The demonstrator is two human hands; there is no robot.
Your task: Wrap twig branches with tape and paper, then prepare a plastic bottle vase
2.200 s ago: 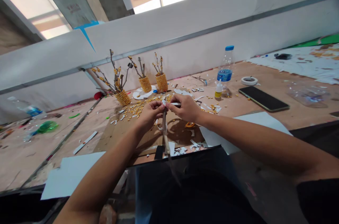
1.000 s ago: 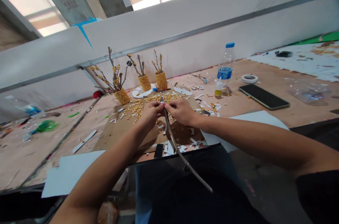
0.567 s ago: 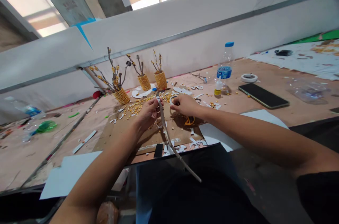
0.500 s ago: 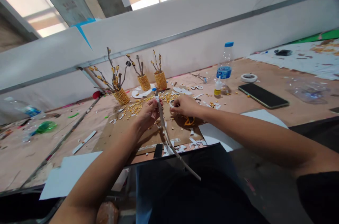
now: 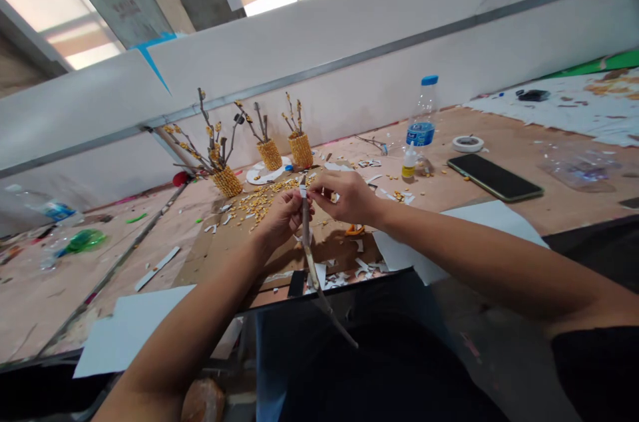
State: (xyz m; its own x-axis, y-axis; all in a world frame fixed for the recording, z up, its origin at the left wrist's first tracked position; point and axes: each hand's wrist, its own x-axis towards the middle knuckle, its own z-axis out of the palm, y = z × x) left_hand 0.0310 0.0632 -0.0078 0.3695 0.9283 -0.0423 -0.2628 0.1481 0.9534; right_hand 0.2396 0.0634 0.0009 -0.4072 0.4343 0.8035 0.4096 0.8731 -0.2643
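Note:
My left hand [image 5: 285, 217] is closed around a thin bare branch [image 5: 312, 269], just below its upper end. The branch slants down toward my lap. A band of white tape [image 5: 303, 190] sits around the branch near its tip. My right hand [image 5: 348, 196] is closed, its fingertips pinched at the tape on the branch's right side. A bit of white shows under the right palm; whether it is the tape roll I cannot make out. Beneath both hands is a cardboard sheet [image 5: 210, 255] strewn with corn kernels [image 5: 257, 202] and white paper scraps.
Behind the hands stand three kernel-covered pots [image 5: 270, 154] with twigs. To the right are a small glue bottle [image 5: 409, 164], a water bottle [image 5: 420, 122], another tape roll [image 5: 468, 144] and a phone [image 5: 494, 177]. An orange-handled tool [image 5: 355, 230] lies near the right wrist.
My right hand has moved up and left to the branch's taped tip. The roll seen in it before is now mostly hidden. My left hand and the branch's top have shifted slightly right.

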